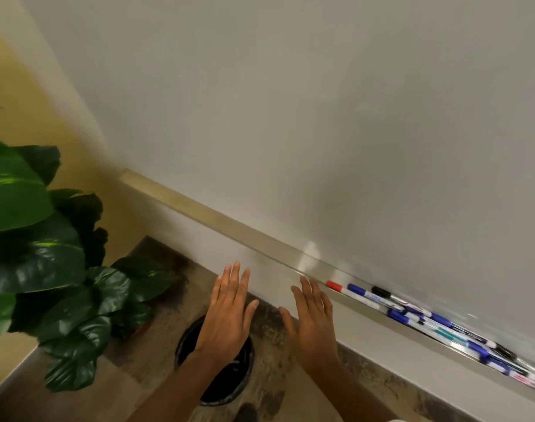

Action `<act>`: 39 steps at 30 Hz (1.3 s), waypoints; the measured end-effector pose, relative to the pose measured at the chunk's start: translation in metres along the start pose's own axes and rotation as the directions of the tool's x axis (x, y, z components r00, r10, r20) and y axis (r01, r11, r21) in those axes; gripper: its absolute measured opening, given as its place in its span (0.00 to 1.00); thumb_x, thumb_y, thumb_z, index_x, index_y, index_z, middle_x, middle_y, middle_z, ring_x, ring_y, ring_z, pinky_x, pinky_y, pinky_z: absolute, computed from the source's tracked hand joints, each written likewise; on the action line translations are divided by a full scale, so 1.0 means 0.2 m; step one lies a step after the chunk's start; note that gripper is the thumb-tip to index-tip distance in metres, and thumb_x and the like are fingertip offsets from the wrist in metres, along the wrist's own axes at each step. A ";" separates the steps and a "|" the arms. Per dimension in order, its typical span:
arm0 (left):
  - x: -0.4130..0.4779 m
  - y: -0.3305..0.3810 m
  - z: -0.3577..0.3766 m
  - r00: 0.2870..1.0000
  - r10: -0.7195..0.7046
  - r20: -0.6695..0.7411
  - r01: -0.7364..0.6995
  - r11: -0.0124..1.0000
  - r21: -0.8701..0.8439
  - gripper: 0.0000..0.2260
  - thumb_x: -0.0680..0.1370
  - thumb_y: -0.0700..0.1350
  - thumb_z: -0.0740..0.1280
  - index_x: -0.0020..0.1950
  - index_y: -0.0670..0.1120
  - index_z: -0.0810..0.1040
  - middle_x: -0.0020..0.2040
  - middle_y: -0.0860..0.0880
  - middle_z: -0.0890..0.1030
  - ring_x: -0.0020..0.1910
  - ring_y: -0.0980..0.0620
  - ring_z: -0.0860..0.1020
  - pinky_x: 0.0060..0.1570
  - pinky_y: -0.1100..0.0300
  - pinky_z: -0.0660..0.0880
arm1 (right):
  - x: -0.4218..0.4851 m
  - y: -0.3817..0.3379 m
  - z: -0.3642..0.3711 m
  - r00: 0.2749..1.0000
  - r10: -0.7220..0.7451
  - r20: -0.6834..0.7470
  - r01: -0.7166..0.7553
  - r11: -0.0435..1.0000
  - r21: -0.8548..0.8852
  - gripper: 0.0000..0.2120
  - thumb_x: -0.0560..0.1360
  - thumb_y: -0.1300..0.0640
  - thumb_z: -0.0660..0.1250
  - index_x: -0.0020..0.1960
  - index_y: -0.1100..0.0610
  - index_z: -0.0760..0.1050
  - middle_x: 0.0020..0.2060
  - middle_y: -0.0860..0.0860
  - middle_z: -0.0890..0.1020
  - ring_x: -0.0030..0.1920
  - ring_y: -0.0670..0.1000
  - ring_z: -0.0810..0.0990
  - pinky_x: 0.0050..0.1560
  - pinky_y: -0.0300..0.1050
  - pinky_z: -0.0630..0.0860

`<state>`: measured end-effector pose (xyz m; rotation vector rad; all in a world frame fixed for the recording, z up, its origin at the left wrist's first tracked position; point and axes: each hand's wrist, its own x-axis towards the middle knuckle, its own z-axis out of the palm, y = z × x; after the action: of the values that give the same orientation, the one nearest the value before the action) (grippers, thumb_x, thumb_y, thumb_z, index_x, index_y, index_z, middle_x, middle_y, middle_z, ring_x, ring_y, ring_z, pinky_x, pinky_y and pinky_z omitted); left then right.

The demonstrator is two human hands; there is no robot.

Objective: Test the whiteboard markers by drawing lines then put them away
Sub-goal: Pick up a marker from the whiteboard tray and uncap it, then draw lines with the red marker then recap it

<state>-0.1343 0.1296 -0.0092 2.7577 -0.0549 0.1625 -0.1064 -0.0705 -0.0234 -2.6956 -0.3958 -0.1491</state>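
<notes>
Both hands (269,312) flat, empty — markers (436,327) right in tray (217,219).

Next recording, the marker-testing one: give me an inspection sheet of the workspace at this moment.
Surface: whiteboard blank, no lines seen.
Job's things: markers lie piled in the tray under the board; red-capped marker at the pile's left end.
Clutter: nothing seen.
Grippers: left hand and right hand open, fingers straight, holding nothing.
Cables: nothing seen.
Surroundings: leafy plant at left, black bin on the floor beneath the hands.
</notes>
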 end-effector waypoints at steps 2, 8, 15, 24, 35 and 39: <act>0.05 0.07 0.03 0.999 0.045 0.015 -0.045 0.999 -0.014 0.29 0.87 0.55 0.52 0.84 0.46 0.50 0.84 0.45 0.48 0.83 0.47 0.44 0.80 0.50 0.43 | 0.00 0.09 -0.03 0.999 0.040 -0.014 -0.041 0.999 -0.016 0.24 0.82 0.41 0.55 0.73 0.53 0.66 0.77 0.53 0.63 0.78 0.52 0.55 0.78 0.45 0.41; 0.20 0.25 0.16 0.984 0.135 0.113 -0.134 0.991 -0.016 0.29 0.87 0.58 0.48 0.84 0.50 0.40 0.84 0.46 0.43 0.83 0.47 0.42 0.79 0.46 0.46 | 0.00 0.34 -0.09 0.990 0.137 -0.023 -0.138 0.988 -0.067 0.29 0.82 0.41 0.52 0.78 0.55 0.61 0.78 0.54 0.59 0.79 0.53 0.55 0.77 0.49 0.46; 0.36 0.42 0.28 0.965 0.177 0.193 -0.178 0.984 -0.013 0.29 0.85 0.64 0.38 0.81 0.56 0.32 0.84 0.50 0.38 0.82 0.50 0.37 0.81 0.48 0.40 | 0.02 0.53 -0.11 0.978 0.205 -0.036 -0.208 0.969 -0.132 0.28 0.82 0.41 0.49 0.74 0.56 0.66 0.76 0.55 0.67 0.76 0.57 0.62 0.74 0.51 0.49; 0.50 0.51 0.51 0.896 0.205 0.395 -0.216 0.976 -0.018 0.40 0.73 0.70 0.21 0.81 0.52 0.35 0.80 0.51 0.30 0.80 0.49 0.31 0.79 0.51 0.33 | 0.16 0.66 -0.10 0.988 0.153 0.032 -0.143 0.968 -0.205 0.24 0.63 0.53 0.82 0.57 0.53 0.81 0.55 0.52 0.85 0.59 0.57 0.82 0.63 0.62 0.76; 0.54 0.48 0.61 0.844 0.183 0.504 -0.218 0.976 0.010 0.49 0.66 0.69 0.13 0.82 0.49 0.37 0.80 0.49 0.33 0.81 0.48 0.33 0.77 0.54 0.29 | 0.26 0.69 -0.02 0.987 0.111 0.115 -0.087 0.978 -0.190 0.27 0.57 0.55 0.85 0.54 0.48 0.82 0.51 0.47 0.86 0.56 0.54 0.82 0.62 0.64 0.75; 0.55 0.45 0.62 0.828 0.195 0.525 -0.240 0.971 0.018 0.35 0.84 0.62 0.33 0.81 0.44 0.61 0.81 0.44 0.60 0.80 0.42 0.59 0.77 0.54 0.42 | 0.27 0.69 -0.01 0.994 0.074 0.076 -0.060 0.982 -0.178 0.22 0.61 0.55 0.84 0.53 0.48 0.82 0.49 0.46 0.85 0.54 0.53 0.82 0.60 0.58 0.76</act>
<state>-0.0184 -0.0024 -0.0767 2.7869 -0.5200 -0.5443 -0.0134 -0.1787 -0.0646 -2.8919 -0.3295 -0.0562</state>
